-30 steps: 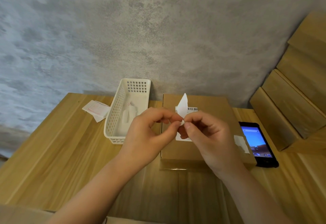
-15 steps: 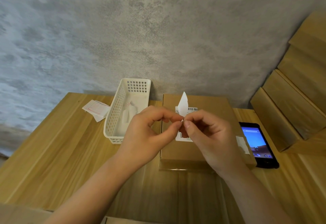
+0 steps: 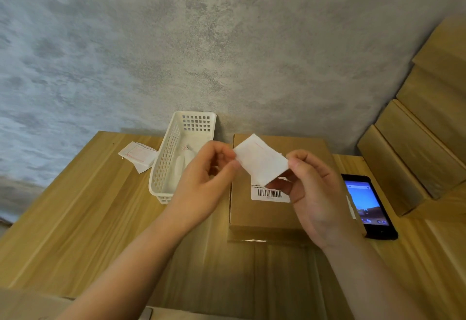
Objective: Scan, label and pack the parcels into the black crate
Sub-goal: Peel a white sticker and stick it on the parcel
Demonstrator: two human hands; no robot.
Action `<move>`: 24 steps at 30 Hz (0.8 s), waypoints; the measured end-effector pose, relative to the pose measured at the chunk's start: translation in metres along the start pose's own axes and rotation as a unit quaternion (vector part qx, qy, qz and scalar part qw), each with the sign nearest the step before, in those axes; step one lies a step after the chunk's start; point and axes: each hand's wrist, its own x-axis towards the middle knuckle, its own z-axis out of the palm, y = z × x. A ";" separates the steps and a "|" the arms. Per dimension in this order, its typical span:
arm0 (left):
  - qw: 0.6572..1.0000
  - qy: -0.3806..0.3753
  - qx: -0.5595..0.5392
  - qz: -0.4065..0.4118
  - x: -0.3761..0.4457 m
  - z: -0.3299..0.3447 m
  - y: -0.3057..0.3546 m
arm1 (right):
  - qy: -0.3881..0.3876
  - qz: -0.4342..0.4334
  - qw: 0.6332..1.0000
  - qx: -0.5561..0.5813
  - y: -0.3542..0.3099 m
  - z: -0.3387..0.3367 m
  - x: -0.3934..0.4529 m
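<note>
Label (image 3: 262,159) was stretched flat between both hands at the centre of the frame, held up above the cardboard parcel (image 3: 274,208) rather than on it; the left hand (image 3: 204,181) pinched its left edge between thumb and curled fingers, and the right hand (image 3: 312,193) pinched its right corner the same way, thumb on top; holding it by the 2 edges probably kept any sticky face off the skin and let the person square it up before pressing it down. The parcel lay on the wooden surface (image 3: 88,219) directly beneath the hands, already carrying 1 barcode sticker (image 3: 269,193) just below the held label, so the free area of the lid seemed the likely target. The phone (image 3: 365,203) lay lit at the right of the frame, just beside the parcel, presumably within reach for scanning; the white basket (image 3: 176,158) stood left of the parcel against the wall, with a few loose slips (image 3: 138,154) further to its left; no black crate was in view, so packing looked some way off.

Compared with 0.5 s before, the label had opened out: then it stood as a narrow upright sliver pinched between hands that were almost touching; now the hands were apart and its broad face showed; parcel, basket and phone lay where they had been.
</note>
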 end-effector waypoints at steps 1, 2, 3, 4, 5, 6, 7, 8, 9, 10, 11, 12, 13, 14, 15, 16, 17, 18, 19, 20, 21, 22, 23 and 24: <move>0.999 0.009 -0.002 -0.036 0.002 -0.001 -0.004 | -0.003 0.013 1.000 0.015 -0.001 -0.001 0.001; 0.997 0.010 -0.012 -0.069 0.004 -0.002 -0.006 | -0.012 0.026 0.999 0.026 -0.002 -0.003 0.001; 0.995 0.007 -0.030 -0.098 0.005 -0.004 -0.008 | -0.020 0.038 0.999 0.033 -0.003 -0.005 0.002; 0.992 -0.001 -0.053 -0.119 0.006 -0.005 -0.007 | -0.026 0.047 0.998 0.033 -0.003 -0.006 0.002; 0.989 -0.011 -0.073 -0.127 0.006 -0.006 -0.005 | -0.029 0.052 0.998 0.031 -0.003 -0.008 0.003; 0.988 -0.019 -0.088 -0.125 0.006 -0.006 -0.003 | -0.030 0.051 0.998 0.025 -0.001 -0.010 0.004; 0.988 -0.022 -0.100 -0.119 0.005 -0.007 -0.002 | -0.032 0.048 0.998 0.019 0.000 -0.011 0.004; 0.987 -0.020 -0.111 -0.112 0.005 -0.008 -0.001 | -0.036 0.042 0.998 0.011 0.001 -0.012 0.005; 0.986 -0.016 -0.126 -0.107 0.005 -0.008 -0.001 | -0.040 0.037 0.999 0.000 0.001 -0.013 0.005; 0.984 -0.013 -0.142 -0.104 0.006 -0.009 0.000 | -0.045 0.033 0.998 -0.013 0.002 -0.014 0.006; 0.982 -0.012 -0.157 -0.103 0.006 -0.010 -0.001 | -0.049 0.032 0.998 -0.023 0.002 -0.015 0.006; 0.982 -0.013 -0.164 -0.097 0.007 -0.011 -0.001 | -0.051 0.031 0.998 -0.031 0.002 -0.015 0.006; 0.983 -0.016 -0.160 -0.088 0.007 -0.012 0.000 | -0.053 0.032 0.997 -0.037 0.002 -0.016 0.005; 0.985 -0.020 -0.153 -0.077 0.007 -0.012 0.000 | -0.055 0.031 0.997 -0.043 0.004 -0.018 0.006; 0.986 -0.025 -0.147 -0.068 0.006 -0.012 0.000 | -0.055 0.031 0.997 -0.046 0.004 -0.018 0.006; 0.987 -0.027 -0.145 -0.064 0.006 -0.013 0.000 | -0.057 0.030 0.997 -0.045 0.004 -0.019 0.006; 0.987 -0.027 -0.144 -0.063 0.006 -0.013 -0.001 | -0.059 0.031 0.997 -0.044 0.005 -0.019 0.007; 0.988 -0.024 -0.142 -0.062 0.006 -0.013 -0.001 | -0.060 0.029 0.997 -0.044 0.007 -0.021 0.007; 0.988 -0.019 -0.142 -0.063 0.006 -0.013 -0.002 | -0.058 0.029 0.997 -0.040 0.008 -0.021 0.008; 0.988 -0.014 -0.142 -0.063 0.006 -0.012 -0.002 | -0.053 0.026 0.998 -0.038 0.009 -0.022 0.008; 0.988 -0.007 -0.144 -0.062 0.006 -0.012 -0.002 | -0.048 0.022 0.998 -0.038 0.010 -0.022 0.009; 0.987 0.001 -0.146 -0.061 0.007 -0.012 -0.002 | -0.045 0.015 0.998 -0.043 0.012 -0.023 0.008; 0.987 0.009 -0.149 -0.061 0.007 -0.012 -0.002 | -0.052 0.011 0.997 -0.053 0.013 -0.023 0.008; 0.986 0.016 -0.153 -0.062 0.007 -0.012 -0.002 | -0.062 0.011 0.995 -0.072 0.014 -0.023 0.007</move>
